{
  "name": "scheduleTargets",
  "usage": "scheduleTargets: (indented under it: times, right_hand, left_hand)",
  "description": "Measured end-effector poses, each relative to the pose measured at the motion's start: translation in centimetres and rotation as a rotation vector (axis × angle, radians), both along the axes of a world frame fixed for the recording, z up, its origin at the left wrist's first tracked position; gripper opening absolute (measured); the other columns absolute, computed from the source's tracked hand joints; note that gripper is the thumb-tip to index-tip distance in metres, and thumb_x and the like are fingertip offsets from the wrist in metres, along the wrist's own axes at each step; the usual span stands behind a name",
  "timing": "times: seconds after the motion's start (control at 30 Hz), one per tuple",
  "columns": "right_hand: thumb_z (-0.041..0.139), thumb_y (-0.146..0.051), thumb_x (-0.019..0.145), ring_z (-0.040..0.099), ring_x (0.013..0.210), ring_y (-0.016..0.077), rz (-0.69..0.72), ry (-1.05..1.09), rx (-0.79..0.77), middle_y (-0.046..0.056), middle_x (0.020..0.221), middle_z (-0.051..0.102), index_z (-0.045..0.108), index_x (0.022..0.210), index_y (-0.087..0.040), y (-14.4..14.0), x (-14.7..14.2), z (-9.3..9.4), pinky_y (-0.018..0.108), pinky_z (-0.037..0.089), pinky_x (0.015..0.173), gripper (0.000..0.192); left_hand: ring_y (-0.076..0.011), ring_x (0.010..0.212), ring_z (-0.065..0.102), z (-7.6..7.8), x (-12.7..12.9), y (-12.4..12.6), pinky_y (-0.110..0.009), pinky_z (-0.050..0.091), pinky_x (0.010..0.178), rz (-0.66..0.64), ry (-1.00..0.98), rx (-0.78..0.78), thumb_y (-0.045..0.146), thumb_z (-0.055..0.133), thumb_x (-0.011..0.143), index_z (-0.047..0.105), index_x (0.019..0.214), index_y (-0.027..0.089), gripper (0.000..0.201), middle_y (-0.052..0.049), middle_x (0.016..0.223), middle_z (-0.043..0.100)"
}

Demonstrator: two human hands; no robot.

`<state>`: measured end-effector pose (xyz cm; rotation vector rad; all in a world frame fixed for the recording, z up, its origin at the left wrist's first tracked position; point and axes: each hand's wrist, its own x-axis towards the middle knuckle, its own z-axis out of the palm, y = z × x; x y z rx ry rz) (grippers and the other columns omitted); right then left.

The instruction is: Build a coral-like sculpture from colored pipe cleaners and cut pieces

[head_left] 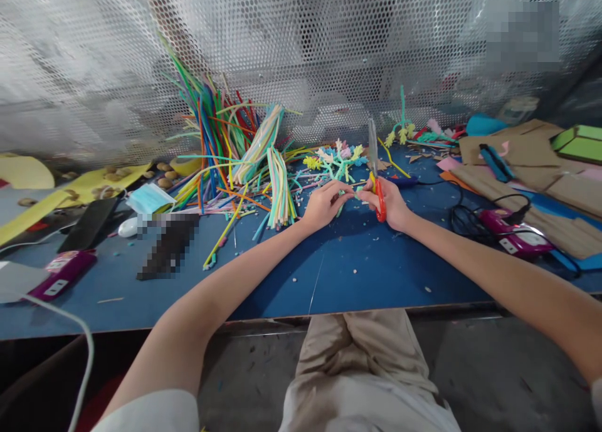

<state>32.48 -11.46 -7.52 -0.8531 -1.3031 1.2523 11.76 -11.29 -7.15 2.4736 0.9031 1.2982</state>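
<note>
Knees under table (357, 294); my L hand (324, 205) pinches stem (350, 194), R hand (388, 201) grips scissors (375, 162). Cut bits strewn, most of pile (235, 150) uncut, I reckon.

I see a blue table (357, 275), speckled with small clippings. On it lies a heap of coloured pipe cleaners (235, 162), a face mask (149, 199), a black phone (88, 224), two magenta glue guns (515, 234) (61, 272), and cardboard sheets (531, 168) at the far right.
</note>
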Motion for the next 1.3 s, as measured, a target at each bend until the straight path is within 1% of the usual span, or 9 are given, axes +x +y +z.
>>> scheduleTargets:
  times: [0.17, 0.33, 0.57, 0.73, 0.8, 0.87, 0.93, 1.0, 1.3]
  right_hand:
    - [0.098, -0.041, 0.062, 0.034, 0.050, 0.0059, 0.083, -0.003, -0.030, -0.007, 0.070, 0.051, 0.056, 0.083, -0.023, 0.2, 0.0, -0.2, 0.026, 0.022, 0.045, 0.051]
    - [0.098, -0.043, 0.061, 0.036, 0.050, 0.0055, 0.104, -0.057, -0.009, -0.007, 0.070, 0.054, 0.056, 0.083, -0.022, 0.2, 0.2, 0.0, 0.026, 0.024, 0.045, 0.052]
    - [0.097, -0.048, 0.061, 0.039, 0.051, 0.0066, 0.087, -0.066, 0.012, -0.006, 0.072, 0.058, 0.056, 0.085, -0.022, 0.0, 0.1, 0.0, 0.027, 0.029, 0.047, 0.054]
    - [0.098, -0.043, 0.062, 0.037, 0.049, 0.0055, 0.112, -0.009, -0.012, -0.006, 0.072, 0.057, 0.056, 0.084, -0.022, 0.1, 0.1, -0.1, 0.027, 0.025, 0.045, 0.052]
    - [0.098, -0.043, 0.062, 0.036, 0.048, 0.0052, 0.124, 0.004, -0.024, -0.007, 0.071, 0.055, 0.055, 0.084, -0.022, 0.1, 0.1, -0.1, 0.027, 0.024, 0.044, 0.052]
    - [0.098, -0.044, 0.062, 0.036, 0.048, 0.0054, 0.127, -0.011, -0.027, -0.007, 0.071, 0.055, 0.056, 0.083, -0.022, 0.1, 0.2, 0.0, 0.027, 0.024, 0.044, 0.052]
    - [0.098, -0.045, 0.062, 0.037, 0.049, 0.0057, 0.122, -0.043, -0.013, -0.006, 0.071, 0.055, 0.057, 0.083, -0.022, 0.1, 0.3, 0.1, 0.027, 0.025, 0.045, 0.052]
    - [0.099, -0.045, 0.061, 0.037, 0.050, 0.0058, 0.109, -0.066, 0.001, -0.006, 0.070, 0.054, 0.059, 0.083, -0.021, 0.1, 0.4, 0.2, 0.026, 0.025, 0.045, 0.052]
    - [0.101, -0.045, 0.058, 0.033, 0.049, 0.0053, 0.126, -0.004, -0.062, -0.008, 0.067, 0.046, 0.059, 0.082, -0.022, 0.1, 0.3, 0.4, 0.026, 0.024, 0.044, 0.054]
  left_hand:
    - [-0.0172, 0.095, 0.065, 0.1, 0.1, -0.1, -0.030, 0.054, 0.083, -0.017, 0.032, -0.022, 0.032, 0.048, 0.109, 0.063, 0.105, 0.018, 0.021, -0.010, 0.108, 0.069]
    - [-0.0164, 0.096, 0.066, 0.0, 0.1, 0.0, -0.029, 0.054, 0.083, -0.017, 0.016, 0.021, 0.030, 0.050, 0.109, 0.064, 0.106, 0.018, 0.019, -0.009, 0.107, 0.069]
    - [-0.0097, 0.070, 0.061, -0.5, 0.0, 0.2, -0.024, 0.053, 0.068, -0.040, -0.037, 0.075, 0.037, 0.059, 0.106, 0.070, 0.121, 0.017, 0.027, -0.008, 0.106, 0.073]
    - [-0.0063, 0.060, 0.057, -1.2, -0.1, 0.9, -0.023, 0.053, 0.060, -0.071, -0.039, 0.093, 0.047, 0.072, 0.097, 0.075, 0.126, 0.020, 0.040, -0.012, 0.120, 0.075]
    - [-0.0088, 0.067, 0.064, -1.5, -0.2, 1.3, -0.025, 0.057, 0.066, -0.076, -0.024, 0.118, 0.045, 0.072, 0.097, 0.075, 0.128, 0.021, 0.039, -0.012, 0.123, 0.075]
    - [-0.0146, 0.087, 0.074, -1.7, -0.3, 1.6, -0.030, 0.061, 0.080, -0.091, -0.003, 0.151, 0.040, 0.070, 0.099, 0.074, 0.131, 0.023, 0.037, -0.012, 0.125, 0.076]
    - [-0.0189, 0.107, 0.075, -1.8, -0.4, 1.7, -0.034, 0.061, 0.092, -0.105, 0.012, 0.185, 0.036, 0.069, 0.100, 0.074, 0.133, 0.024, 0.035, -0.011, 0.126, 0.076]
    - [-0.0200, 0.112, 0.074, -1.8, -0.5, 1.7, -0.035, 0.060, 0.097, -0.103, 0.022, 0.201, 0.034, 0.069, 0.100, 0.073, 0.134, 0.023, 0.036, -0.011, 0.126, 0.076]
    - [-0.0102, 0.071, 0.066, -1.2, -0.4, 1.2, -0.024, 0.055, 0.067, -0.104, -0.006, 0.131, 0.040, 0.071, 0.098, 0.073, 0.134, 0.023, 0.040, -0.010, 0.116, 0.077]
